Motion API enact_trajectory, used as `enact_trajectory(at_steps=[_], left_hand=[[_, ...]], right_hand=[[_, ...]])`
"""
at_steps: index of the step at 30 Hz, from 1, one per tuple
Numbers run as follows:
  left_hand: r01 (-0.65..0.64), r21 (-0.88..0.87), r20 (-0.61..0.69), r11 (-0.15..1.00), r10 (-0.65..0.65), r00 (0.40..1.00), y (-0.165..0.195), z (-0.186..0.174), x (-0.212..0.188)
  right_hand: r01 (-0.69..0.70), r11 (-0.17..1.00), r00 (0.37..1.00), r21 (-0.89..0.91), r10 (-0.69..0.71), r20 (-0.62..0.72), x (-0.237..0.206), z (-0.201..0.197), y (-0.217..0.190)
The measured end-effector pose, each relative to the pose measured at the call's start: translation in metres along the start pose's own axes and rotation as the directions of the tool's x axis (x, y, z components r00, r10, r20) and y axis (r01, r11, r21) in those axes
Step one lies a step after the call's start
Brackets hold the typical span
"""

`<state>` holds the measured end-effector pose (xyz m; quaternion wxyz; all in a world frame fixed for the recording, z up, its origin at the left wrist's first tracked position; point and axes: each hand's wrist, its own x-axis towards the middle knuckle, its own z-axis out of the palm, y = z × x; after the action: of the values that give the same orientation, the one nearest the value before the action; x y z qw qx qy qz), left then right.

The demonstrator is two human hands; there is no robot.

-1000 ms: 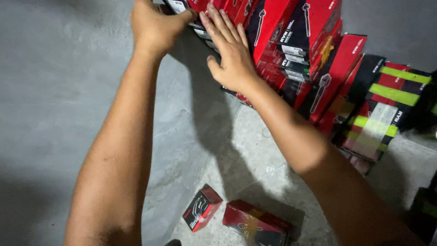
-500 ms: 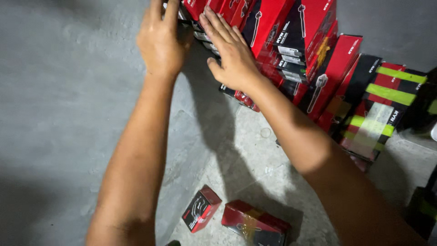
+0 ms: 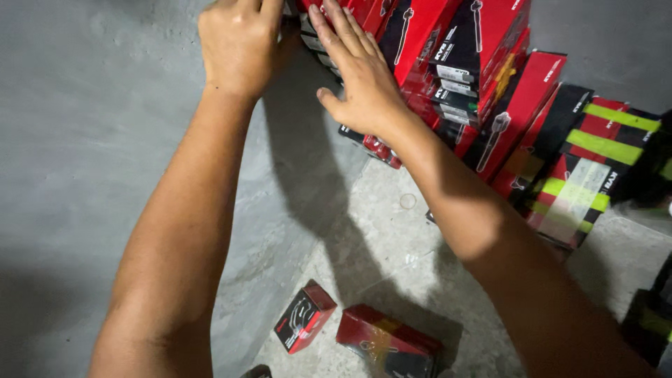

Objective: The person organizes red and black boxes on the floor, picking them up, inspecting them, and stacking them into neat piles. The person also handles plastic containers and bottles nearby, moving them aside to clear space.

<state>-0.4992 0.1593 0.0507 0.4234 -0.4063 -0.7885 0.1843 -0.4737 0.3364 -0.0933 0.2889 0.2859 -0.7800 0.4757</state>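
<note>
Left hand (image 3: 241, 45) slid from 11 toward 12 o'clock, closing on the right hand (image 3: 357, 80) against the stacked red boxes (image 3: 448, 63), now just beside it, thumb side nearly touching the fingers.

The left hand (image 3: 241, 45) has its fingertips cut off by the top edge of the frame, so what they press cannot be told. The right hand (image 3: 357, 77) covers part of the stacked red boxes (image 3: 448, 63), whose tops run out past the upper edge. At the lower edge, the long red box (image 3: 388, 343) is blurred, and a dark object at bottom centre is too cropped to tell.
</note>
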Motion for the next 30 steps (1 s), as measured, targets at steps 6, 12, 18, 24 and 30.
enact_trajectory(at_steps=[6, 12, 18, 24, 30], left_hand=[[0.031, -0.001, -0.022, 1.0, -0.031, 0.999, -0.001, 0.011, 0.001], [0.142, -0.09, -0.071, 0.986, -0.148, 0.986, -0.004, -0.006, 0.021], [0.186, -0.035, 0.075, 0.982, -0.183, 0.98, -0.015, -0.042, 0.046], [0.44, -0.18, 0.044, 0.88, -0.439, 0.897, -0.007, -0.077, 0.037], [0.752, -0.489, -0.092, 0.442, -0.883, 0.46, 0.021, -0.112, 0.037]], right_hand=[[0.058, 0.997, 0.998, 0.052, -0.057, -0.029, 0.003, 0.0, 0.013], [0.02, 0.998, 0.999, 0.057, -0.022, 0.034, 0.034, -0.03, -0.034], [-0.084, 0.995, 0.973, 0.059, 0.069, 0.218, 0.05, -0.059, -0.062], [-0.35, 0.754, 0.929, 0.556, 0.357, 0.1, 0.088, -0.036, -0.061], [-0.509, 0.162, 0.705, 0.846, 0.642, 0.301, 0.134, -0.032, -0.094]])
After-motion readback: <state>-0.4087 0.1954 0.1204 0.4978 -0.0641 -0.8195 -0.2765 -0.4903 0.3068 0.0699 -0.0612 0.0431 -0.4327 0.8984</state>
